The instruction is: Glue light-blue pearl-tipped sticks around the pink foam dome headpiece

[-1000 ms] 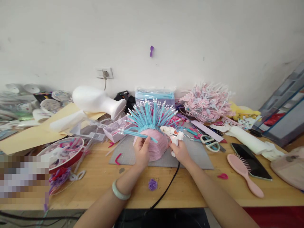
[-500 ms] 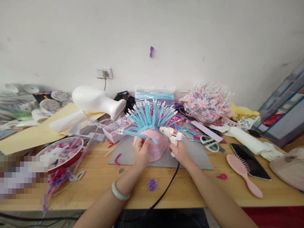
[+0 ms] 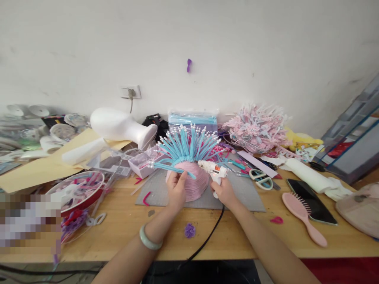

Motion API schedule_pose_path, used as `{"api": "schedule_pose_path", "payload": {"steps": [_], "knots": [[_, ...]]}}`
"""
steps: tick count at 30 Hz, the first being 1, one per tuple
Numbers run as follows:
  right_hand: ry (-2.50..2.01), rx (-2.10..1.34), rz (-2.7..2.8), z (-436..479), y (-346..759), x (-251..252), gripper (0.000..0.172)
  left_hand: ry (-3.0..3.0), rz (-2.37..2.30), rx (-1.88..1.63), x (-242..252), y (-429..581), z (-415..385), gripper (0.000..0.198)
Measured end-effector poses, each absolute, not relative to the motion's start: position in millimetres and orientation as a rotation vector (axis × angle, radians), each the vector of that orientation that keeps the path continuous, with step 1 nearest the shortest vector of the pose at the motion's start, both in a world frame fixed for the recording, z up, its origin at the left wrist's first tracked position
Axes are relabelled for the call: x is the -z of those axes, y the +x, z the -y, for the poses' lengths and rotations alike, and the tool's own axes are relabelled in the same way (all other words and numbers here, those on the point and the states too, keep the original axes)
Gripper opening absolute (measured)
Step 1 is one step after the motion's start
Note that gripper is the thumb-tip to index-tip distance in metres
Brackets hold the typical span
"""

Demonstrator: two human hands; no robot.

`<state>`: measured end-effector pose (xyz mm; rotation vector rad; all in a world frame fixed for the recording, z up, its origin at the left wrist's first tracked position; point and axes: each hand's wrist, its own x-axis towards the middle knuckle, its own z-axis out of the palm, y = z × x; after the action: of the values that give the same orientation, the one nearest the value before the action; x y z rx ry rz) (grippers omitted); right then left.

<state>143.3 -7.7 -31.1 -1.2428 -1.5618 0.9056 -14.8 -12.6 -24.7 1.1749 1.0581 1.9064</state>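
A pink woven dome piece (image 3: 197,182) with a fan of light-blue pearl-tipped stems (image 3: 186,145) stands on a grey mat (image 3: 248,195) at the middle of the wooden table. My left hand (image 3: 177,191) is closed on one loose blue stem, holding it against the dome's left side. My right hand (image 3: 225,192) grips a white hot glue gun (image 3: 213,169), whose nozzle points left at the base of the blue stems. The gun's black cord (image 3: 209,233) runs down off the front edge. A pale green bangle (image 3: 149,240) sits on my left wrist.
A white foam mannequin head (image 3: 120,126) lies at the back left. A pink beaded headpiece (image 3: 259,126) sits back right. Scissors (image 3: 262,179), a pink hairbrush (image 3: 303,217) and a black phone (image 3: 312,201) lie right. A red-rimmed bowl (image 3: 78,189) of scraps is left.
The glue gun's nozzle has crept a little left, closer to the base of the blue stems. My left hand has stayed put on the stem.
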Motion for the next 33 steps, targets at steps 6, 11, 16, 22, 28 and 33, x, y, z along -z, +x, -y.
{"api": "schedule_pose_path", "payload": {"steps": [6,11,16,22,28,33], "knots": [[-1.233,-1.016,1.489,12,144,29,0.016,1.147,-1.054,-1.924,23,-14,12,0.019],[-1.232,-1.060,1.436,16,144,23,0.024,1.150,-1.053,-1.917,24,-14,13,0.019],[-1.251,-1.075,1.388,18,143,20,0.026,1.159,-1.044,-1.912,25,-15,13,0.018],[-1.279,-1.057,1.439,17,142,20,0.012,1.152,-1.070,-1.902,23,-14,13,0.021],[-1.269,-1.064,1.455,17,143,20,0.008,1.157,-1.087,-1.896,23,-14,13,0.022],[-1.276,-1.013,1.481,16,144,24,0.013,1.178,-1.091,-1.900,23,-14,13,0.021]]}}
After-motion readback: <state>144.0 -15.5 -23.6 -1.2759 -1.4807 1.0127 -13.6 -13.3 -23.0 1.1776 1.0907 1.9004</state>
